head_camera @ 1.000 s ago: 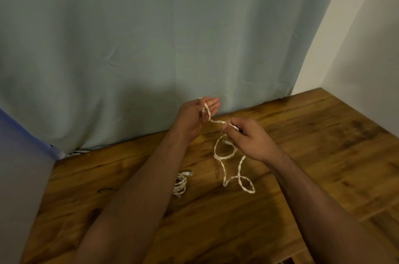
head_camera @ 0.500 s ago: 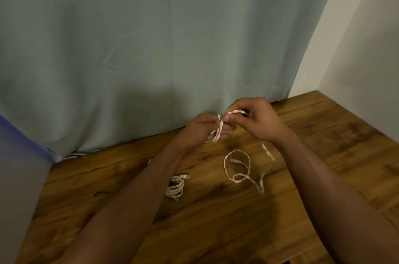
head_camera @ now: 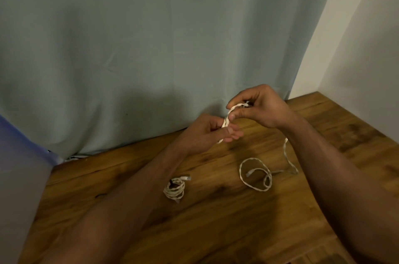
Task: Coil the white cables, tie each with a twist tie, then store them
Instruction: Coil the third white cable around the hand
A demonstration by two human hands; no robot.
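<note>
A white braided cable [head_camera: 254, 174] runs from both hands down to the wooden table [head_camera: 216, 220], where its loose end lies in a loop with the plug inside. My left hand [head_camera: 207, 134] pinches a short stretch of the cable between thumb and fingers. My right hand [head_camera: 257, 108], just above and to the right, pinches the same cable where it bends over into a small loop. A second white cable [head_camera: 174, 189] lies coiled in a tight bundle on the table below my left forearm, a dark tie on its upper left.
A pale green curtain [head_camera: 151, 47] hangs along the table's back edge. A white wall [head_camera: 356, 58] closes off the right side. A blue-grey surface [head_camera: 19, 177] stands at the left. Dark cords [head_camera: 75, 156] peek out under the curtain at the back left.
My right hand rose from table level up beside my left hand, bringing more cable with it. The slack on the table shortened into one loop. The view shifted slightly.
</note>
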